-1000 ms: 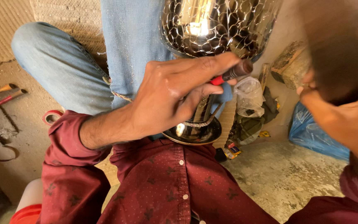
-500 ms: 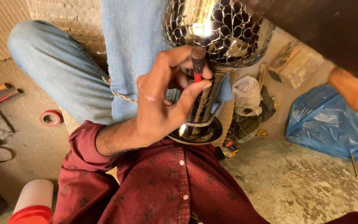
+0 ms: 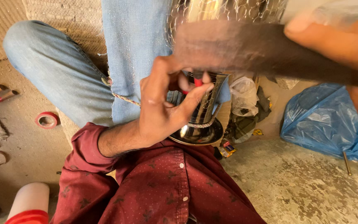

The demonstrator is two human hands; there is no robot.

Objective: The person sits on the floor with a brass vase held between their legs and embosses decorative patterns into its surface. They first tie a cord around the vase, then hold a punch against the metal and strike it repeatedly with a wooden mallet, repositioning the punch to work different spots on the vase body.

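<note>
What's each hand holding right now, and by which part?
Left hand pinches a red-handled tool by its handle. Right hand holds a dark flat bar near one end.

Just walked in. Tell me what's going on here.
A person in a maroon shirt and jeans sits on a concrete floor with a shiny metal lamp-like piece propped against their lap. The left hand pinches a small red-handled tool against its chrome stem, under a mosaic mirrored top. The right hand holds a dark flat tool, blurred and close to the camera. A red tape roll and blue plastic bag lie nearby.
</note>
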